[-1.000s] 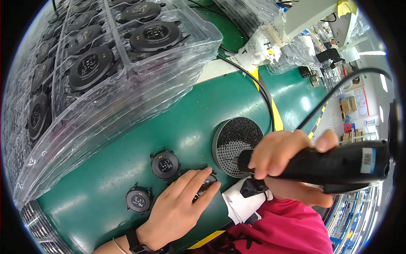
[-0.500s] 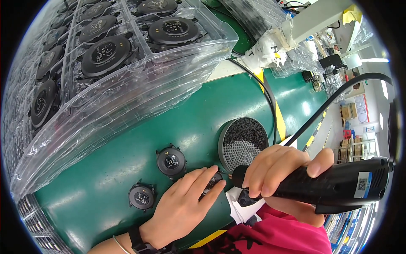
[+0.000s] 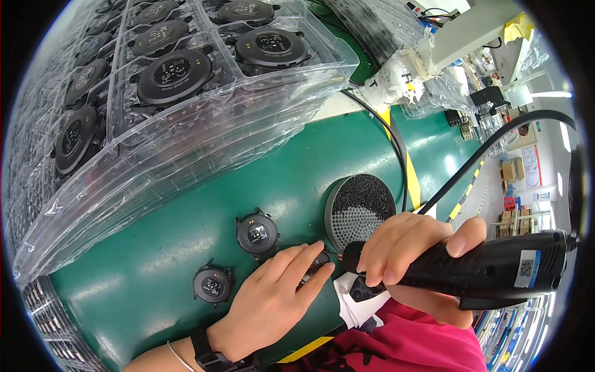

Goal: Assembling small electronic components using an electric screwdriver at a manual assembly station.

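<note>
A black watch case (image 3: 318,263) lies back up on the green table, partly covered by my fingers. My left hand (image 3: 266,304) reaches over it, with the thumb and fingers closed about its sides. Wrapped round a black corded electric screwdriver (image 3: 477,273), my right hand (image 3: 406,248) keeps the tool nearly level, its tip pointing left beside that watch case. Whether the bit touches a screw is too small to tell. Two more watch cases, one behind (image 3: 257,233) and one farther left (image 3: 212,284), rest back up near my left hand.
Just beyond the screwdriver tip stands a round grey dish (image 3: 329,217) with a dotted plate and dark small parts. Stacked clear plastic trays (image 3: 291,102) of watch cases fill the far left. The screwdriver's cable (image 3: 471,162) arches at the right; a white cloth (image 3: 350,304) lies below its tip.
The whole view has shifted slightly, so the trays and watch cases appear a little farther right. Both hands keep their hold, and the screwdriver stays beside the watch case.
</note>
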Available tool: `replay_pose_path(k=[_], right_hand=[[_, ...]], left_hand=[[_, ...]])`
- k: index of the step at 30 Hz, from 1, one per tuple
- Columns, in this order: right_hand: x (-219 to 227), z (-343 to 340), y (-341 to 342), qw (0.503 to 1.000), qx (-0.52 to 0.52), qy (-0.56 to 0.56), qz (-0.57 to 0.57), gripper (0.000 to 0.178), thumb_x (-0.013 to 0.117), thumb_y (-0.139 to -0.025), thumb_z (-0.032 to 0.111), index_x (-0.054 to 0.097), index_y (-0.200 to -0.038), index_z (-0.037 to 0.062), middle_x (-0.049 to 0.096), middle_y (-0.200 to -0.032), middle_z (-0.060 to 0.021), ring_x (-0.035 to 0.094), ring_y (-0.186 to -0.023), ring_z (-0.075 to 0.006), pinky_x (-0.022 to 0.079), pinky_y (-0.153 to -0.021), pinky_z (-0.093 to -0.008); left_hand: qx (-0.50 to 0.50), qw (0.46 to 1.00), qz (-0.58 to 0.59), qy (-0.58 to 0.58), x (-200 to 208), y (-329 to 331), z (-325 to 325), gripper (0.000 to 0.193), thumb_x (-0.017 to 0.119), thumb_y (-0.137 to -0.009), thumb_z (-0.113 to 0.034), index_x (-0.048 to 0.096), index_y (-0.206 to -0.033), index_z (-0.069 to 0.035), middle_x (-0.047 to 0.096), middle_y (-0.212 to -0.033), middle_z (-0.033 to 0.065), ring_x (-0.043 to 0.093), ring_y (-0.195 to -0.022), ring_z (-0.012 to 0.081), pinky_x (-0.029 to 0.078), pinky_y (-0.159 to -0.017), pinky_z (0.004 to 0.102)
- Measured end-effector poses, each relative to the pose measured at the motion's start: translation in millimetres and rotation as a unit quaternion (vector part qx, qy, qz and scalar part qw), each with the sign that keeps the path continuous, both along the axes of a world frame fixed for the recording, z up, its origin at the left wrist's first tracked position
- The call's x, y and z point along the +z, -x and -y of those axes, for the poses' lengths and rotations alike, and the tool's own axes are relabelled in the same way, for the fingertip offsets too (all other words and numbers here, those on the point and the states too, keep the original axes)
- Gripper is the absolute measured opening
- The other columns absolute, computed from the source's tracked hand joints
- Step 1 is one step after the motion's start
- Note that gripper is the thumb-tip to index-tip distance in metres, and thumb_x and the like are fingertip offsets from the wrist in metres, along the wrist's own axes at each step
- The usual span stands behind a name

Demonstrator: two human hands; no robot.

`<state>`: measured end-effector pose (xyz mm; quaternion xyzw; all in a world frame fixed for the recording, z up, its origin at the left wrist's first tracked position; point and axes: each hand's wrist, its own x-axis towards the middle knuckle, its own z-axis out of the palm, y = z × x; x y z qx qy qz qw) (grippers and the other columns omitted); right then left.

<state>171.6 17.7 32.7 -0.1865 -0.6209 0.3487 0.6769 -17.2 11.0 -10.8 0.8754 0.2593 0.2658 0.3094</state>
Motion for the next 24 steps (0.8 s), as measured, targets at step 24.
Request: replay_pose_path(k=[24], right_hand=[[9, -2, -23, 0.997, -0.049, 0.008, -0.063, 0.07, 0.061, -0.084, 0.067, 0.034, -0.109, 0.0074, 0.056, -0.068, -0.0109, 0.058, -0.045, -0.0211, 0.051, -0.042, -0.0314]], left_hand=[[0.01, 0.999, -0.032, -0.017, 3, -2, 6, 0.041, 0.069, -0.075, -0.01, 0.066, -0.116, -0.009, 0.054, -0.13, 0.01, 0.053, -0.103, 0.026, 0.046, -0.086, 0.0389]])
